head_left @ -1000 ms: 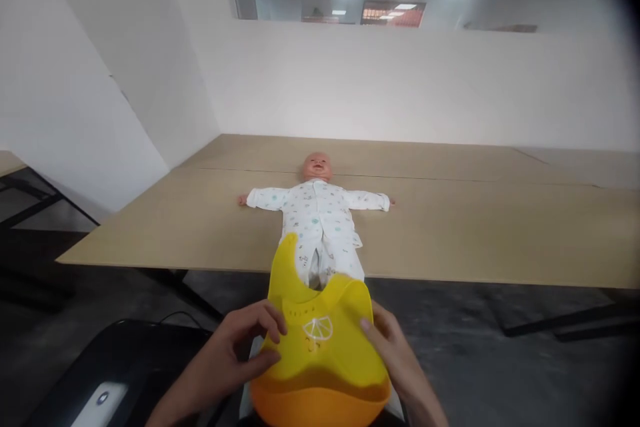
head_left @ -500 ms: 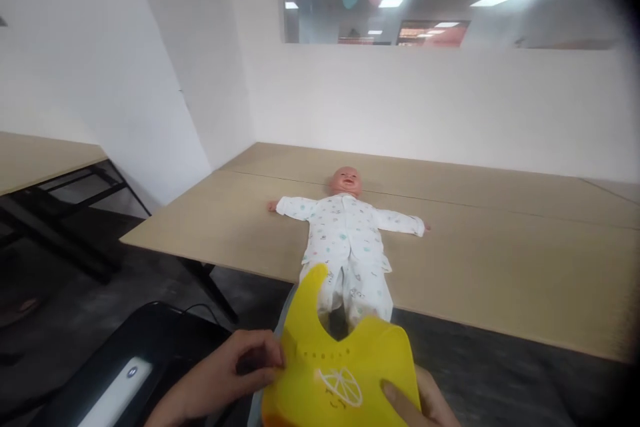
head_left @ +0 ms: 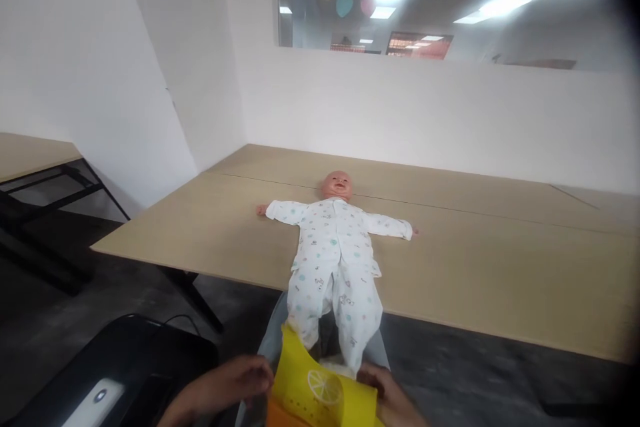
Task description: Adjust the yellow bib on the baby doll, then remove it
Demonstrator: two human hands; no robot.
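Left hand (head_left: 220, 383): low at the bottom of the view, curled, with its left fingers (head_left: 255, 373) pressed together and meeting the bib's left edge. The frame cuts off the thumb, so I cannot tell whether this grip pinches the bib.

Right hand (head_left: 383, 390): across from the left hand, its right fingers (head_left: 373, 377) bent over the bib's upper right edge and touching it. The grip looks partly closed, but the frame hides the thumb, so any pinch cannot be told.

Bib: a yellow silicone bib (head_left: 320, 390) sits between the hands at the bottom of the view, tilted, with a white lemon-slice print (head_left: 325, 387) and a row of small holes. Its orange catch pocket (head_left: 283, 417) shows at the lower edge. Its pointed upper tip lies just beside the doll's leg; contact cannot be told.

Handling: a hold on both side edges seems the sound way with soft silicone, since even tension should keep the bib from flopping or folding at the pocket.

Doll: a baby doll (head_left: 333, 247) lies on its back, arms spread, in a white printed sleepsuit (head_left: 320, 293), its feet reaching past the near edge of the wooden tabletop (head_left: 475, 267).

Around: grey cloth (head_left: 375, 347) lies beneath the hands; a black case (head_left: 125, 360) sits at lower left.
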